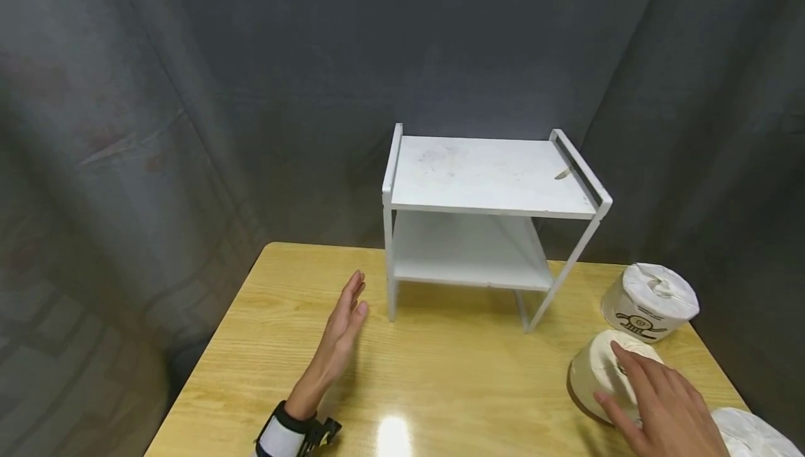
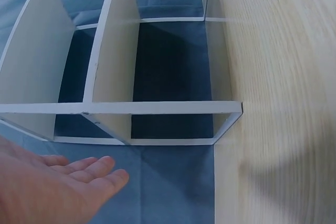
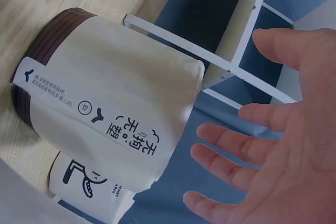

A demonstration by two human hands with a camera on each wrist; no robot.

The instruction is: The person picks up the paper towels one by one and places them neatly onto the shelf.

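My right hand (image 1: pixel 676 408) hovers with spread fingers over the top of a cream paper-wrapped toilet roll (image 1: pixel 591 373) on the table's right side. In the right wrist view the roll (image 3: pixel 118 98) has a brown striped band at its base and dark printed characters, and the fingers are apart from it. My left hand (image 1: pixel 339 335) is held over the table with straight fingers and nothing in it. It is left of a white two-tier shelf (image 1: pixel 490 174); the left wrist view shows the palm (image 2: pixel 58 192) near the shelf's side frame (image 2: pixel 173 107).
Behind the cream roll stands a white wrapped roll (image 1: pixel 650 300) with a cartoon print. Another white wrapped roll (image 1: pixel 755 436) is partly cut off at the lower right. The wooden table (image 1: pixel 453 366) ends at a dark grey curtain (image 1: pixel 302 93).
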